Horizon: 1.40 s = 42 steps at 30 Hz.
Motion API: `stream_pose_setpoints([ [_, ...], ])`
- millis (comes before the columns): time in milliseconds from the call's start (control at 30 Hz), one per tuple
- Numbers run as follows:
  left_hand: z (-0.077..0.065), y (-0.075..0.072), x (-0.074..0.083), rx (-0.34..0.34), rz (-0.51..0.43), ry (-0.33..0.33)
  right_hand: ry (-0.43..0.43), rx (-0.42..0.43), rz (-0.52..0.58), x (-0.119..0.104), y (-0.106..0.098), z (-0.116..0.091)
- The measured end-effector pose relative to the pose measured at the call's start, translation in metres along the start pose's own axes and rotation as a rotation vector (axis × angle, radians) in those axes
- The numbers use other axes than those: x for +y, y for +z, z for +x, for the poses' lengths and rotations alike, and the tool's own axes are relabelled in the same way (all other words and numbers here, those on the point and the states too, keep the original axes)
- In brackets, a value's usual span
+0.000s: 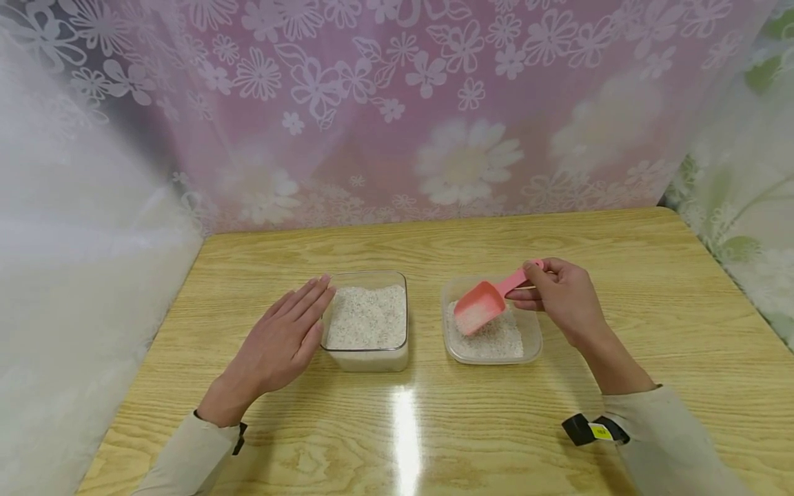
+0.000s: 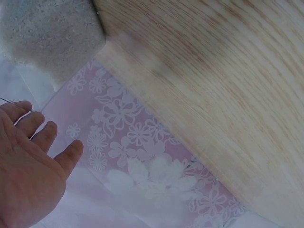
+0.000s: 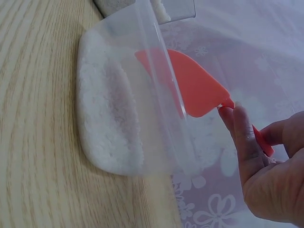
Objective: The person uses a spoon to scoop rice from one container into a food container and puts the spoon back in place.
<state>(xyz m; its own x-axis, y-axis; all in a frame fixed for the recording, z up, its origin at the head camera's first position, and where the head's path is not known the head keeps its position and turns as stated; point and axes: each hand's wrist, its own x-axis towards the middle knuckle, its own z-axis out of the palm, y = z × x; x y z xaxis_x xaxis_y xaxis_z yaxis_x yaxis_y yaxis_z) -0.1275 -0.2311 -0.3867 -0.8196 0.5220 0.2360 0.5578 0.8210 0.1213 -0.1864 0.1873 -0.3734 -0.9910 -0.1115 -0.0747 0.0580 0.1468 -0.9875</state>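
In the head view my right hand (image 1: 564, 300) grips the handle of a pink scoop (image 1: 479, 307) between thumb and fingers. The scoop holds some white grains and tilts down to the left over a translucent plastic tub (image 1: 455, 355). Grains (image 1: 496, 337) lie heaped in that tub; the right wrist view shows the scoop (image 3: 199, 85) dipping past its rim. To the left stands a clear square container (image 1: 366, 362) filled high with rice-like grains (image 1: 366, 317). My left hand (image 1: 282, 337) has its fingers straight, laid against that container's left side.
Both containers stand on a wood-grain table (image 1: 335, 434), a narrow gap between them. A pink flowered curtain (image 1: 366, 138) hangs behind the table's back edge, with pale sheeting (image 1: 80, 275) on the left. A black band (image 1: 595, 430) circles the right wrist.
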Motion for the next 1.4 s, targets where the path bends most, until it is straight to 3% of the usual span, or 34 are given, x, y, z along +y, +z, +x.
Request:
stream_pose_setpoints([
  [333,0.000,0.002,-0.001,0.002,0.001,-0.001,0.039,0.007,0.112,0.002,-0.012,-0.003],
  [900,0.000,0.000,0.001,-0.012,0.005,-0.009,0.002,0.036,0.134,-0.001,-0.033,-0.004],
  [1400,0.000,0.000,0.002,-0.007,-0.002,-0.002,-0.069,0.090,-0.092,-0.003,-0.037,-0.004],
])
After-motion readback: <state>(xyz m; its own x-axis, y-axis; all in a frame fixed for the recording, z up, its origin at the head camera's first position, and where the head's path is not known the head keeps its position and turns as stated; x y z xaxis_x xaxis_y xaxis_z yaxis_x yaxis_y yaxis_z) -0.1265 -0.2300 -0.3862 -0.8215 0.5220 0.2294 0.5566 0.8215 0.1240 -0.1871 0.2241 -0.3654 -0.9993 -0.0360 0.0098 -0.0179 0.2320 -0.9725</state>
